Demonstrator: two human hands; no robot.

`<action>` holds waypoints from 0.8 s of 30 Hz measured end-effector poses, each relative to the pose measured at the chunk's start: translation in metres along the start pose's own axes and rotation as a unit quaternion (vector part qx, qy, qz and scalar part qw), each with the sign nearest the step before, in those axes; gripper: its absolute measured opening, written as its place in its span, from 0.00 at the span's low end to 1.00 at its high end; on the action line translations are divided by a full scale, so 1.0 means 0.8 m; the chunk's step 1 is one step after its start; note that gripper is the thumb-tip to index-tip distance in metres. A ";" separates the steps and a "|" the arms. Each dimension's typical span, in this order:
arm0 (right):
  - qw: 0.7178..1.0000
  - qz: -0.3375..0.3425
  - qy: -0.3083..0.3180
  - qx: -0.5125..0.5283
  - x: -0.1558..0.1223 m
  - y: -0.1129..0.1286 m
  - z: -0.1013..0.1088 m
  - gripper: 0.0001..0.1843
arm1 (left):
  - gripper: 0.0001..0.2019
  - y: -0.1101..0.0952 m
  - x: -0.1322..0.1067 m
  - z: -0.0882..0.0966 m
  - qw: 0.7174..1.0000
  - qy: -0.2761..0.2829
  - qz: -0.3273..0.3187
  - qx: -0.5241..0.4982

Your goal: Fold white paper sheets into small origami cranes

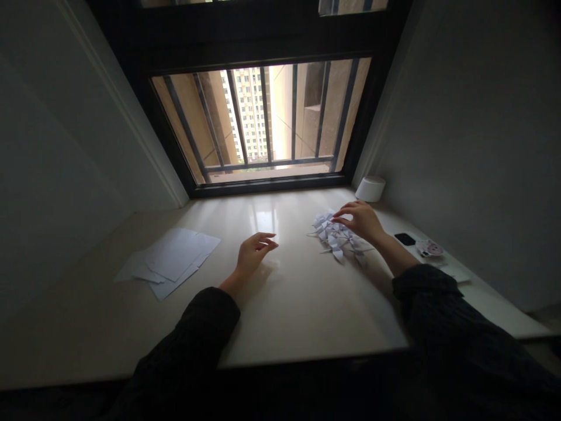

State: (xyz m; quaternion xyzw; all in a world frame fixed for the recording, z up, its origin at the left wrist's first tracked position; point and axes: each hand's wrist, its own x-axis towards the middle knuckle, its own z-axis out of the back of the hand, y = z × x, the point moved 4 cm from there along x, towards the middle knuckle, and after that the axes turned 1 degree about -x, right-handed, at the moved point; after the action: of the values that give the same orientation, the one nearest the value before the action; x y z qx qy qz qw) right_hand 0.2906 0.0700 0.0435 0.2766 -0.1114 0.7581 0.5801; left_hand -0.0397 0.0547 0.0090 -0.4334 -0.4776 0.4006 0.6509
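Paper figures (pixel 336 235), folded white and heaped along a diagonal on the polished counter (pixel 289 316), lay beneath the right hand (pixel 358 222), whose parted fingers curved over them without clamping, while the empty left hand (pixel 255 252) sat well apart.

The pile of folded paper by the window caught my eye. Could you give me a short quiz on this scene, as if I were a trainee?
1. Which hand, left or right, is at the pile of folded white paper shapes?
2. True or false: the loose white paper sheets lie nearer the left hand than the right hand.
3. What is the left hand holding?

Key: 1. right; 2. true; 3. nothing.
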 end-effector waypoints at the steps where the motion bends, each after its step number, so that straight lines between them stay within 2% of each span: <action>1: 1.000 -0.006 -0.009 0.005 0.002 0.001 0.008 0.15 | 0.16 0.000 0.000 0.000 1.000 0.001 0.000 0.000; 5: 0.997 -0.026 -0.063 0.044 0.009 0.024 0.051 0.16 | 0.17 0.001 0.001 -0.001 1.000 -0.004 0.001 0.009; 7: 0.992 -0.037 -0.089 0.077 0.011 0.055 0.069 0.15 | 0.17 0.001 0.002 0.001 1.000 -0.016 -0.005 0.024; 9: 0.987 -0.055 -0.099 0.114 0.012 0.096 0.075 0.14 | 0.17 -0.002 0.003 0.004 0.998 -0.030 -0.014 0.049; 11: 0.983 -0.082 -0.081 0.141 0.009 0.143 0.062 0.13 | 0.15 -0.009 0.003 0.010 0.994 -0.040 -0.026 0.100; 13: 0.987 -0.076 -0.031 0.141 0.005 0.192 0.033 0.11 | 0.13 -0.019 0.003 0.020 0.979 -0.044 -0.049 0.193; 16: 0.991 -0.039 0.072 0.101 -0.007 0.247 -0.023 0.10 | 0.10 -0.033 0.002 0.043 0.930 -0.058 -0.081 0.355; 18: 0.990 -0.020 0.111 0.081 -0.016 0.263 -0.054 0.12 | 0.10 -0.034 0.003 0.067 0.894 -0.075 -0.056 0.438; 20: 0.988 -0.003 0.129 0.083 -0.023 0.266 -0.073 0.13 | 0.12 -0.031 0.004 0.097 0.858 -0.101 -0.002 0.503; 24: 0.986 0.003 0.149 0.081 -0.030 0.253 -0.086 0.12 | 0.21 -0.018 -0.002 0.162 0.784 -0.138 0.147 0.587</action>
State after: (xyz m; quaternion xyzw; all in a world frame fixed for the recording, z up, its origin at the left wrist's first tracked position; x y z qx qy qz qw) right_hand 0.0848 0.0228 0.0046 0.2066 0.0370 0.7987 0.5639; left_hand -0.1642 0.0721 0.0442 0.0277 -0.1654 0.7499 0.6399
